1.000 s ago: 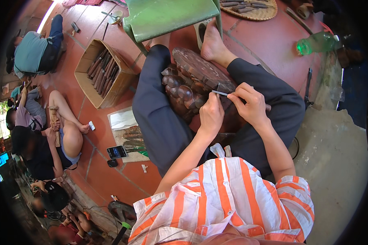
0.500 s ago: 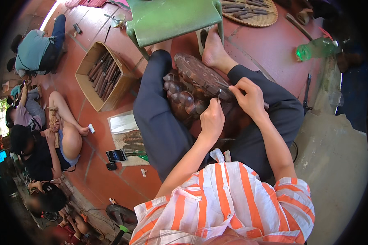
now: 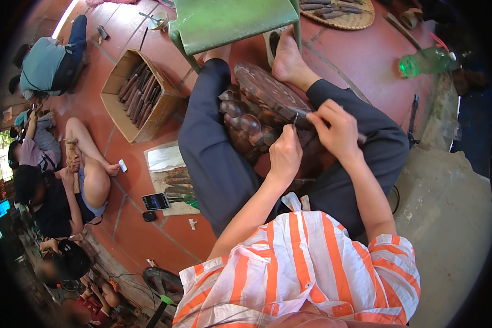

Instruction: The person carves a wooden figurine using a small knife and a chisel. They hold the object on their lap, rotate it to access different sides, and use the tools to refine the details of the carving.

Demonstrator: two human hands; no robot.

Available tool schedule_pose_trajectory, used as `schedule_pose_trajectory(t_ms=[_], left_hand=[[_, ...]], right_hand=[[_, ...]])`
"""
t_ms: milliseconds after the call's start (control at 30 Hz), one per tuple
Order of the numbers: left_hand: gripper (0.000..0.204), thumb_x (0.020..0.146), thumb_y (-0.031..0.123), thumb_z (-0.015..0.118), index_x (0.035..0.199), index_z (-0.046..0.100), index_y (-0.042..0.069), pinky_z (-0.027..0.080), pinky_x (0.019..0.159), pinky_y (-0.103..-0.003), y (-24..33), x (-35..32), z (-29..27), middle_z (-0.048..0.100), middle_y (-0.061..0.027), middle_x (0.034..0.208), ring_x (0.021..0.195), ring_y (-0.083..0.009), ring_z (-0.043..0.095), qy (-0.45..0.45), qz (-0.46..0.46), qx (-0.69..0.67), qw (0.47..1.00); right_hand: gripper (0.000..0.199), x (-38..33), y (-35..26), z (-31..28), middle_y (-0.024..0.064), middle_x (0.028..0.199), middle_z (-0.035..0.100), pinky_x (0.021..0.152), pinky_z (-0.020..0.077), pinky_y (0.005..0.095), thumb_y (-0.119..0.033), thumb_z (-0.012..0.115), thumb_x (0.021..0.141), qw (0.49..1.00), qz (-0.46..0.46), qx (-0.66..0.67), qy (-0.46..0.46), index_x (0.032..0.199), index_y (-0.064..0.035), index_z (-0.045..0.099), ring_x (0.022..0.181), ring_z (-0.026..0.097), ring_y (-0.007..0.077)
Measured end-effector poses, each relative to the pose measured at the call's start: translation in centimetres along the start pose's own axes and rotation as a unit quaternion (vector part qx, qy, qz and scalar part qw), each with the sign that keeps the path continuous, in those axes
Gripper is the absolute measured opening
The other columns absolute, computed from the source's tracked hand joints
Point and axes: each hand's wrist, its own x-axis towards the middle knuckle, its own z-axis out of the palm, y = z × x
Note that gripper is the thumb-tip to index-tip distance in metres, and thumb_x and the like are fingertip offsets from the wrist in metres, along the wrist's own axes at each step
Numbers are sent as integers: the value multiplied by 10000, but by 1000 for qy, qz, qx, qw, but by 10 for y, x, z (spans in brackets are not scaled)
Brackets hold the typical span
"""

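A dark brown wooden carving (image 3: 249, 128), with rounded knobs and a disc-like carved slab (image 3: 270, 93), stands between my legs. My left hand (image 3: 286, 156) is closed in a pinch in front of it. A thin metal blade (image 3: 296, 119) sticks up from its fingertips. Just to the right, my right hand (image 3: 336, 131) is closed round a slim tool, its fingertips close to that blade. The tool's rounded end (image 3: 361, 138) shows beyond the palm; the rest is mostly hidden by my fingers.
A green plastic stool (image 3: 235, 27) stands ahead. To the left are a cardboard box (image 3: 169, 106) of wooden-handled tools, a mat (image 3: 167, 158) with more tools, and a phone (image 3: 156, 201). A woven tray (image 3: 361, 22) and green bottle (image 3: 429, 63) lie far right. Other people sit at left.
The view has shifted slightly. The carved slab's face shows a little more. Both hands keep their grips, with the left raised slightly and the blade still between them.
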Motion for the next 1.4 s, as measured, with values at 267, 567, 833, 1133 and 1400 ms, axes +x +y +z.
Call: schedule_pose_trajectory(t_ms=[267,567,833,1133,1400], left_hand=[[142,914,79,503,1005,554,-18,490,582,-409,21,4,-29,595,-174,778,670,-344,605,-27,15,-50,998],[173,850,8,584,1019,614,-16,468,585,-371,35,-2,-45,547,-139,738,643,-299,574,-48,43,-187,980],[102,873,30,585,952,615,-28,453,578,-345,28,1,-51,564,-144,751,638,-284,575,-85,7,-238,967],[116,864,24,598,959,632,-34,432,563,-309,22,7,-52,576,-136,737,618,-243,566,-65,24,-247,966],[148,912,104,601,977,656,-17,428,582,-210,13,7,-59,606,-2,732,658,-61,554,-109,-131,-402,900]], right_hand=[[204,-7,26,-5,41,731,602,684,440,246,-174,573,918,946,194,258,-17,849,9,629,722,544,78],[161,-34,-6,-16,-26,623,576,435,349,160,-169,727,820,850,259,441,-126,838,-19,669,516,489,19],[197,-32,-2,-23,1,641,597,440,375,163,-177,666,869,843,261,443,-159,923,11,694,531,511,27],[158,-30,-2,-13,51,714,658,424,370,167,-139,647,879,849,246,457,-100,878,19,658,537,528,37],[158,-9,-9,-19,62,732,668,432,376,167,-145,613,902,848,235,448,-159,906,9,647,538,520,38]])
